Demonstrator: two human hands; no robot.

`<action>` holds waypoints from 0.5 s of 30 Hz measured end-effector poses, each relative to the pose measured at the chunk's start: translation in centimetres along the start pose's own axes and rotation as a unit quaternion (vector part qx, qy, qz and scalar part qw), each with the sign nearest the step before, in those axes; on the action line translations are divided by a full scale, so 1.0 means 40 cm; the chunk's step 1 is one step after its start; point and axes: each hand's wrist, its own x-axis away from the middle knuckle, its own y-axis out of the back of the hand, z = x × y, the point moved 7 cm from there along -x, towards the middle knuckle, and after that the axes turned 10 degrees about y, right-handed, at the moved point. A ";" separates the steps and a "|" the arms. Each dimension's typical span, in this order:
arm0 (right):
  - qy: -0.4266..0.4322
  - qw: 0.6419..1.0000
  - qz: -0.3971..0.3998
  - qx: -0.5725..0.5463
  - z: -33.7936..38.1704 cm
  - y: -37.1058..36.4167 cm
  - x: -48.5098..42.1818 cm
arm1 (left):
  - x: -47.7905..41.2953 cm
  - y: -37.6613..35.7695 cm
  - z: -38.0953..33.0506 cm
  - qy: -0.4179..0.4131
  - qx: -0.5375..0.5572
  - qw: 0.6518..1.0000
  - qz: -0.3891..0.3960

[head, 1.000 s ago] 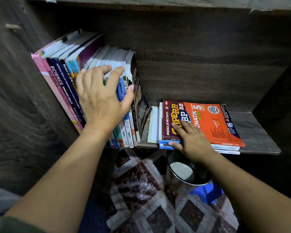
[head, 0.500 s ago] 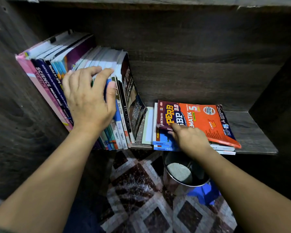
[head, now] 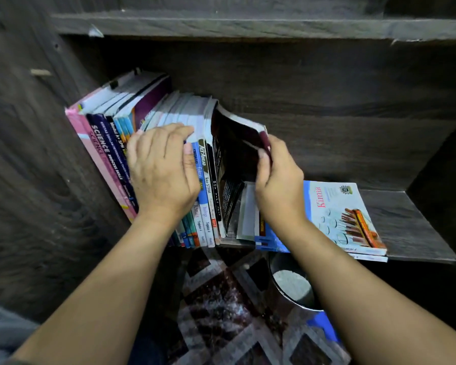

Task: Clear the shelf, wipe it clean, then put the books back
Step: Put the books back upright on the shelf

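Note:
A row of upright books [head: 108, 143] leans against the left wall of the dark wooden shelf [head: 411, 222]. My left hand [head: 161, 177] presses on the spines of this row, fingers laid over the top edges. My right hand [head: 279, 185] grips a dark red book [head: 234, 143] by its outer edge and holds it upright at the right end of the row. To the right, a small flat stack lies on the shelf with a light blue Kimia book [head: 337, 212] on top. My right forearm hides part of the stack.
The shelf's right half, beyond the stack, is bare wood. Below the shelf edge stands a metal bucket [head: 292, 285] on a blue stool [head: 324, 327], on a patterned floor [head: 221, 312]. The side panel [head: 24, 180] closes the left.
My right hand lifted the red-orange book off the flat stack and stood it up beside the row, uncovering the Kimia book. My left hand stayed on the row.

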 end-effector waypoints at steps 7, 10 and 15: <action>-0.055 0.983 -0.113 -0.133 0.043 -0.060 -0.020 | -0.001 -0.003 0.002 -0.006 -0.010 1.000 0.017; -0.061 0.983 -0.069 -0.161 0.041 -0.109 0.003 | -0.001 -0.002 0.003 -0.010 -0.009 1.000 0.021; -0.052 0.971 0.101 -0.209 0.034 -0.177 0.058 | -0.001 -0.001 0.006 -0.011 -0.009 0.999 0.029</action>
